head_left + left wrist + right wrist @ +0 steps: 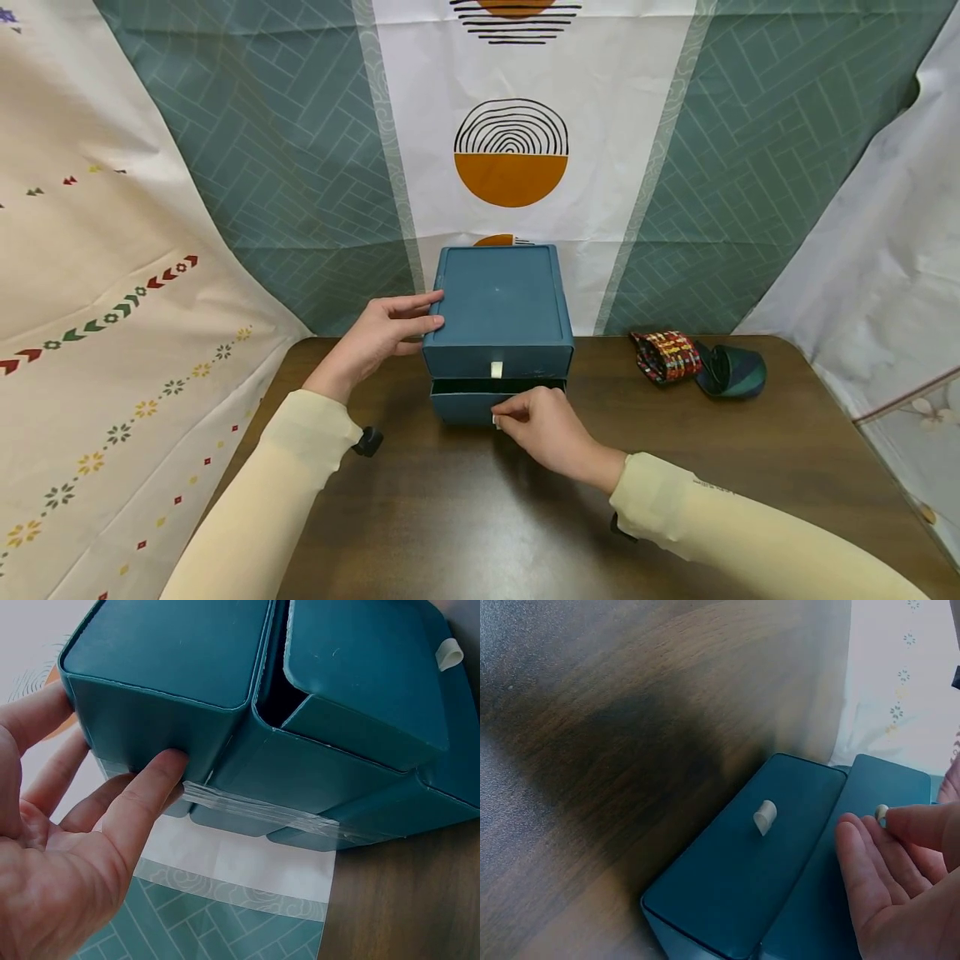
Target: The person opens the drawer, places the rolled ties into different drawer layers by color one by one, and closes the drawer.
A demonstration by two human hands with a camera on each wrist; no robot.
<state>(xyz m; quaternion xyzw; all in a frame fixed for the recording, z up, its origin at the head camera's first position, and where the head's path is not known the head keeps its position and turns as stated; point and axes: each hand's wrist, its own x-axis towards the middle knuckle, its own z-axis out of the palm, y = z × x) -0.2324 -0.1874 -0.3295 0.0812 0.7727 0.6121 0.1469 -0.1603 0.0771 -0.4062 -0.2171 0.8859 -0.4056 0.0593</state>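
A dark teal drawer box (498, 300) stands at the back of the table. My left hand (378, 333) rests its extended fingers against the box's left side; in the left wrist view the fingertips (172, 761) touch the side wall. One drawer (461, 407), below the top one, sits partly pulled out with a dark gap above its front. At that drawer's front my right hand (551, 433) pinches its small pale pull tab (881, 814) between thumb and fingers. The drawer's inside is mostly hidden. Another pale tab (497, 369) shows on the top drawer.
Right of the box lie a red plaid fabric roll (675, 354) and a dark green and navy roll (738, 372). Clear tape (262, 810) runs along the box's side. A patterned cloth (510, 75) hangs behind the brown wooden table (420, 517).
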